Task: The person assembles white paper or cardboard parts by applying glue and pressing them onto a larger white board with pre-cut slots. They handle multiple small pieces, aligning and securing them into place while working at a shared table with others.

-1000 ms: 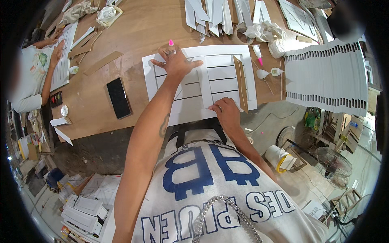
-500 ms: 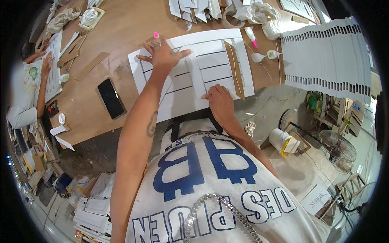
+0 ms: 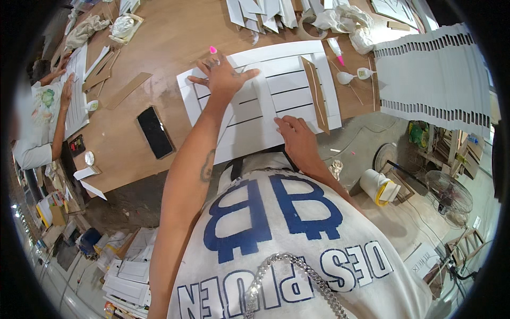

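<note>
A white slatted panel (image 3: 249, 135) with dark grooves and a raised frame lies on the table in front of me. My left hand (image 3: 222, 77) rests on its far left part, fingers spread and thumb stretched toward a white middle strip (image 3: 265, 95). Just beyond these fingers shows a small pink cap (image 3: 213, 50). At the near end of that strip, my right hand (image 3: 298, 139) has its fingers curled and pressed together against the strip's edge. A narrow brown board (image 3: 315, 95) with a thin pale stick on it lies across the panel's right side.
A phone (image 3: 155, 133) lies left on the brown table (image 3: 175, 32). White glue bottles (image 3: 336, 49) and a tape roll (image 3: 312, 27) sit beyond the panel. A tall white stack (image 3: 433, 80) stands right. At far left, a person (image 3: 45, 117) works on another panel. A fan (image 3: 449, 191) stands at lower right.
The whole view has shifted slightly, so things sit further right. My left hand stays in place on the panel. My right thumb has moved a little farther up along the strip's near end.
</note>
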`<state>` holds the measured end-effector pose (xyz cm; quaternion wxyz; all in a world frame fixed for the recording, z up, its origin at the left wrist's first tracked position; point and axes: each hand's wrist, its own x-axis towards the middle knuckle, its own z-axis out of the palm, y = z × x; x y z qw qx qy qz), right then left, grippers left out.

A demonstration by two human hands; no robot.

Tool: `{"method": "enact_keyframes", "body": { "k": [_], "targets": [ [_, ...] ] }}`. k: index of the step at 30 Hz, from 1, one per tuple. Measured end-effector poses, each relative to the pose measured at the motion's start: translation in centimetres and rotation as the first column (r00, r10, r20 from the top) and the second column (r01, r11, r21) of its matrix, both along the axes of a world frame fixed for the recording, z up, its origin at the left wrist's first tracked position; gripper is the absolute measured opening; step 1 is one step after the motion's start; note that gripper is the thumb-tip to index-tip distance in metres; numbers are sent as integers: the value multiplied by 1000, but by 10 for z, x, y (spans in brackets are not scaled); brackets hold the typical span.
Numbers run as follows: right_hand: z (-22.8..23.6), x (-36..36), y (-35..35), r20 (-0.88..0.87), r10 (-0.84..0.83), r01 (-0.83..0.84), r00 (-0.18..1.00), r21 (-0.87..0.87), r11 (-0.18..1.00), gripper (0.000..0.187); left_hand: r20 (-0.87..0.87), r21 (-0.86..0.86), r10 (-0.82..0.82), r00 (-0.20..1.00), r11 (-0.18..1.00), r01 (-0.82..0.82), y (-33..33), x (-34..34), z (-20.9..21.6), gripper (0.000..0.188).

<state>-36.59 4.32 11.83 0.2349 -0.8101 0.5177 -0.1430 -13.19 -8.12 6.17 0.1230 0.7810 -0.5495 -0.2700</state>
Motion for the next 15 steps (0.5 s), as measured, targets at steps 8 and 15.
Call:
{"method": "enact_keyframes", "body": {
  "k": [8,15],
  "targets": [
    [19,8,22,-476,267,-297,838,13,955,64,50,-127,26,998,992,-20,7,0,-9,133],
    [14,17,31,-516,219,-231,828,41,972,72,-43,-54,-12,999,998,10,8,3,-5,138]
  ]
}}
